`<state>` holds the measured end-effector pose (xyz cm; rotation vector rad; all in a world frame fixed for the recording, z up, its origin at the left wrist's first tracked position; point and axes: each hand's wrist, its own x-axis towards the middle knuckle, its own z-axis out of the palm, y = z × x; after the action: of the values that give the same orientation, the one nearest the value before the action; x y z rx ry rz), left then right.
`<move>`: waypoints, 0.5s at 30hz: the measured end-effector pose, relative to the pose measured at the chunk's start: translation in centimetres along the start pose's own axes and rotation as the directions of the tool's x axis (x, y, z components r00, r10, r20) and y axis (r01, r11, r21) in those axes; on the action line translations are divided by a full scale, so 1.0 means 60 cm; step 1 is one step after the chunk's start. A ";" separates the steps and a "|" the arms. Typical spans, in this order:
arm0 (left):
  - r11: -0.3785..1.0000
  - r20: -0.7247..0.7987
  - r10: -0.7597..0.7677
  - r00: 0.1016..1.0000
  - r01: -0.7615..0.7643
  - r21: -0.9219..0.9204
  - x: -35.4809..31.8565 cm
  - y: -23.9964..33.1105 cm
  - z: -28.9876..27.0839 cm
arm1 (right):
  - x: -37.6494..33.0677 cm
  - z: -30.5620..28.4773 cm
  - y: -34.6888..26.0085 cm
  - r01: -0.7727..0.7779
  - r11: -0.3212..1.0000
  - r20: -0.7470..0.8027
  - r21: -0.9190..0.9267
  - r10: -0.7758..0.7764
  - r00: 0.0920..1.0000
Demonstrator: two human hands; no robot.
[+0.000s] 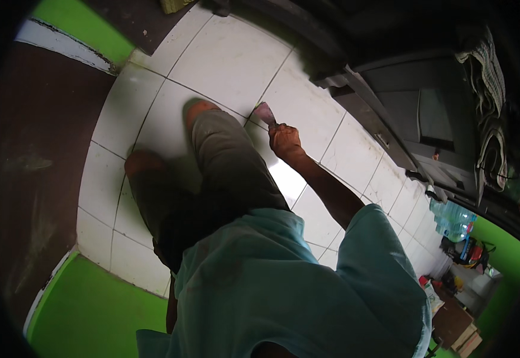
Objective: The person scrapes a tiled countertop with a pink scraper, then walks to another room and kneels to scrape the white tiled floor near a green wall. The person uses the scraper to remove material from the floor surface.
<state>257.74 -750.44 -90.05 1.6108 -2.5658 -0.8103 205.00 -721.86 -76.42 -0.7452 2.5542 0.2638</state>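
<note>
Right arm (330, 188) is hanging nearly straight from the teal sleeve (374, 250), right of the 2 legs (227, 149). Right hand (285, 141) is gripping 1 scraper (264, 112) by its handle, fingers curling closed, blade pointing away over white floor tiles (230, 51); can't tell if touching. Left hand is hiding out of view, state unclear.

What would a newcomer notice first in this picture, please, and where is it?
The teal shirt filling the lower middle probably catches the eye first. Higher up, near the centre, the right hand grips a pinkish-bladed scraper, standing out against the white tiled floor. A bright green wall shows at the lower left.
</note>
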 end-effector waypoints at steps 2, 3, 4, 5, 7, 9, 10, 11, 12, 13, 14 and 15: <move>1.000 -0.010 0.001 1.000 -0.001 -0.002 0.003 0.000 -0.003 | 0.014 -0.033 0.002 -0.039 0.999 0.056 -0.012 0.039 0.998; 1.000 -0.009 0.003 1.000 -0.003 -0.005 0.005 0.002 0.000 | 0.027 -0.024 0.012 -0.069 0.997 0.022 0.045 0.068 0.997; 1.000 -0.010 0.003 1.000 -0.003 -0.008 0.006 0.005 0.000 | 0.045 -0.021 0.027 -0.059 0.998 -0.039 0.012 0.060 0.997; 1.000 -0.015 0.004 1.000 -0.004 -0.014 0.010 0.009 0.006 | 0.052 -0.017 0.045 -0.041 0.998 -0.087 0.050 0.045 0.995; 1.000 -0.018 0.001 1.000 -0.002 -0.025 0.007 0.011 0.013 | 0.049 -0.035 0.047 -0.020 0.994 -0.100 0.104 0.031 0.994; 1.000 -0.017 -0.009 1.000 0.008 -0.027 0.005 0.013 0.018 | 0.041 -0.040 0.024 -0.019 0.998 -0.056 0.060 0.023 0.998; 0.999 -0.018 -0.011 1.000 0.010 -0.030 0.005 0.013 0.019 | 0.040 -0.040 0.015 -0.020 0.999 -0.032 0.036 0.021 0.999; 0.999 -0.024 -0.010 1.000 0.009 -0.032 0.007 0.018 0.017 | 0.044 -0.028 0.012 0.033 0.998 0.006 0.056 -0.034 0.999; 0.999 -0.029 -0.007 1.000 0.006 -0.033 0.008 0.022 0.015 | 0.045 -0.016 0.005 0.072 0.997 -0.058 -0.004 -0.072 0.996; 1.000 -0.030 -0.008 1.000 0.007 -0.029 0.006 0.027 0.015 | 0.060 -0.005 0.005 0.107 0.990 -0.105 0.088 -0.097 0.990; 1.000 -0.024 -0.010 1.000 0.010 -0.028 0.005 0.031 0.017 | 0.076 0.002 0.005 0.140 0.974 -0.146 0.178 -0.114 0.983; 0.999 -0.018 -0.011 1.000 0.011 -0.030 0.004 0.031 0.021 | 0.099 -0.001 0.006 0.150 0.975 -0.163 0.162 -0.124 0.979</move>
<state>255.72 -749.50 -90.39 1.6177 -2.5220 -0.8266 200.35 -724.31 -79.19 -0.9000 2.6097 -0.0633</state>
